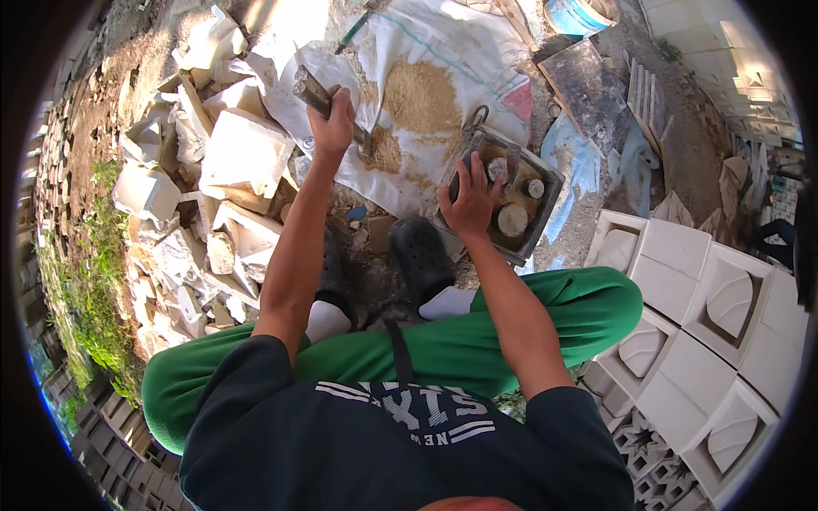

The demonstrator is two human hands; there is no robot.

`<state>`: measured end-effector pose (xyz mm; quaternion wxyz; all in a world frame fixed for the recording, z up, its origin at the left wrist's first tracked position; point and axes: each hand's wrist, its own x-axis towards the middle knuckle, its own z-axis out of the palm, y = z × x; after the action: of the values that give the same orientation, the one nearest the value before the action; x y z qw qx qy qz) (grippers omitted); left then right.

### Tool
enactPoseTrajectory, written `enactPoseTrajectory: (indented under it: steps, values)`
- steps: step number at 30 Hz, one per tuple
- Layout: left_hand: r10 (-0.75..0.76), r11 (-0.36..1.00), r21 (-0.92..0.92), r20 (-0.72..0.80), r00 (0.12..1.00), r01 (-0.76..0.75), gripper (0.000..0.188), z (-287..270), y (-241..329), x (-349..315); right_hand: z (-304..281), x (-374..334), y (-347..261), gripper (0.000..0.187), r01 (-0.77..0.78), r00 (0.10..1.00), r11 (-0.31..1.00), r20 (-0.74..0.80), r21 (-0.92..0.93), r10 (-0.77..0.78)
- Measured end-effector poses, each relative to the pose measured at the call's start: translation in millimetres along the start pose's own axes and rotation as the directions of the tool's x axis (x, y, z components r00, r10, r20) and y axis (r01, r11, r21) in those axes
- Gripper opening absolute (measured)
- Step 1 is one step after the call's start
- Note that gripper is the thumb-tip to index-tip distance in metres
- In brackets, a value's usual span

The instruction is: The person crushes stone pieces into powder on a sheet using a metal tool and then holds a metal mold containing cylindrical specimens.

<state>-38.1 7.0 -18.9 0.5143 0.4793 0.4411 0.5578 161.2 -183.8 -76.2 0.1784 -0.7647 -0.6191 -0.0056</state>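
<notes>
My left hand (332,124) is closed around a pair of thick grey-brown rods (313,92), held over the edge of a white sheet. Their rounded ends stick out beyond my fist, and a narrower part shows on its other side. My right hand (470,203) lies with fingers apart on the near left side of a dark rectangular mould box (538,223). Inside the box stand several round, pale-topped blocks (512,220). A metal loop (480,117) rises at its far left corner. What lies under my right palm is hidden.
Sandy powder (422,95) lies on the white sheet (358,60). Broken pale blocks (245,152) are heaped on the left. Patterned cast blocks (677,251) stand on the right. A dark board (588,89) and blue bucket (579,17) are beyond the box.
</notes>
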Motion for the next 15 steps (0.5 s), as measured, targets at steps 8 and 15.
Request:
enactPoseTrajectory:
  steps: [8, 15]
  values:
    - [0.01, 1.0, 0.008, 0.032, 0.999, -0.01, 0.031, 24.1, 93.1, -2.9, -2.3, 3.1, 6.5, 0.053, -0.001, 1.0, 1.0, -0.02, -0.016, 0.001]
    - [-0.03, 0.999, -0.029, -0.005, 1.0, 0.03, 0.026, 12.7, 15.1, -11.5, -0.2, -0.3, 4.4, 0.052, -0.005, 1.0, 1.0, -0.008, -0.004, 0.005]
